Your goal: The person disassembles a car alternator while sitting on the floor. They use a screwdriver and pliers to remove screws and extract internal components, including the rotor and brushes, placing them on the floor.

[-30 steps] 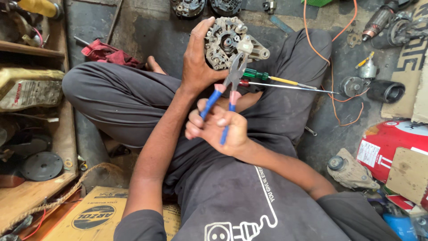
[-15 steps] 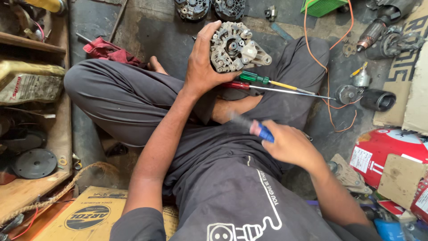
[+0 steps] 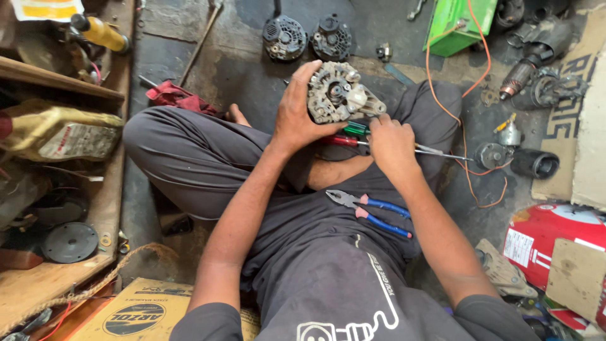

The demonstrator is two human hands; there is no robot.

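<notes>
Alternator: grey cast-metal alternator with round vented housing sits upright on the person's lap, above the crossed legs.
Left hand: left hand is clenched around the housing's left side, propping it.
Right hand: right hand curls over the red-handled screwdriver and green-handled screwdriver lying just below the alternator — whether the fingers have actually closed on either cannot be told.
Pliers: blue-handled pliers lie loose on the dark shirt.
Risk: one-handed hold looks thin — a shift of the legs could tip the alternator, and the pliers could slide off.
</notes>
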